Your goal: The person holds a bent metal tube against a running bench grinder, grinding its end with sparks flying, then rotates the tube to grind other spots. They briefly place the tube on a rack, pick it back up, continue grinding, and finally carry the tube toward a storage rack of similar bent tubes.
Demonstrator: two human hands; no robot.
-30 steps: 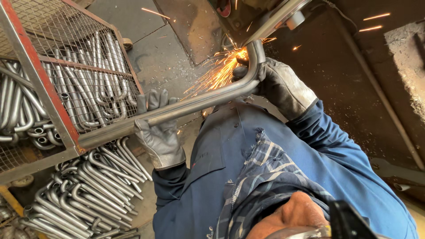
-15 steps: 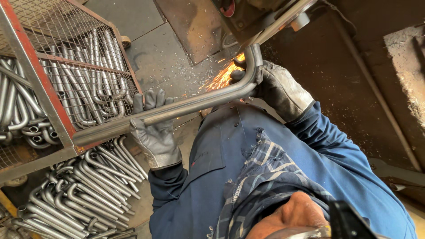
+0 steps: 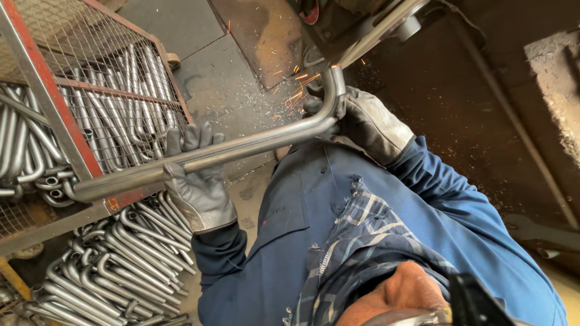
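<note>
A person in a blue work jacket [image 3: 362, 229] holds a long bent steel tube [image 3: 241, 148] across the middle of the frame; the tube runs from the left edge, rising gently to the right, then curves sharply upward near the upper centre. The left hand [image 3: 196, 181], in a grey leather glove, is left of centre; its fingers lie against the straight run of the tube, wrapped round it from behind. The right hand [image 3: 368, 124], also gloved in grey, is clamped on the tube just at the bend, right of centre; the two hands are well apart along the tube. The upturned end of the tube meets a machine [image 3: 356, 24] at the top of the frame, and orange sparks [image 3: 296, 90] scatter just to the left of the bend, over a concrete floor [image 3: 229, 84] strewn with metal shavings. In the upper left stands a wire mesh cart [image 3: 90, 90] with a red frame, filled with similar bent tubes; more bent tubes [image 3: 115, 265] lie stacked at the lower left.
</note>
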